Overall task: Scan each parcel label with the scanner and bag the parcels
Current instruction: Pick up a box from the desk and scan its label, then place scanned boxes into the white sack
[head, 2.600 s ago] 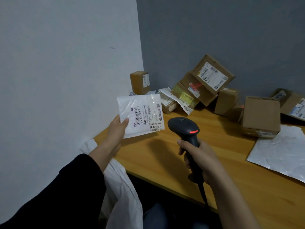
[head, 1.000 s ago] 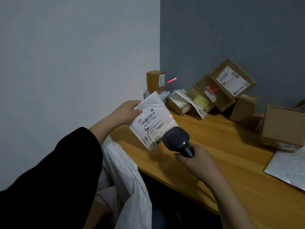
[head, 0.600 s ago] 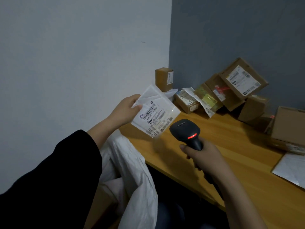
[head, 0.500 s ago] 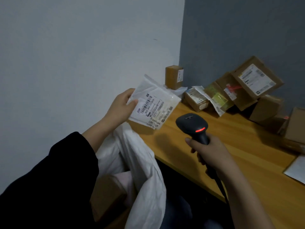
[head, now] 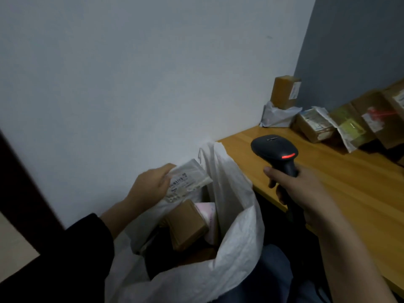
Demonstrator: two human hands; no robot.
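A light wooden worktop (head: 360,193) runs along the right, its near corner against the pale wall. Just beside that corner stands a large white plastic sack (head: 236,237), mouth open upward; a brown cardboard box (head: 185,226) lies tilted inside it, with something pale pink (head: 207,212) just behind. At the back of the worktop a heap of labelled brown cardboard parcels (head: 371,119) leans against the dark grey wall, and a small upright cardboard box (head: 284,92) rests on a crumpled white mailer bag (head: 277,117) in the corner.

The right hand (head: 301,189) is clenched around the grip of a black handheld barcode scanner (head: 275,149), held above the worktop edge with a red light glowing on its head. The left hand (head: 148,189), in a black sleeve, grips a flat white plastic parcel (head: 188,182) by one edge, label facing up. The parcel is over the far rim of the sack's mouth, above the box inside.
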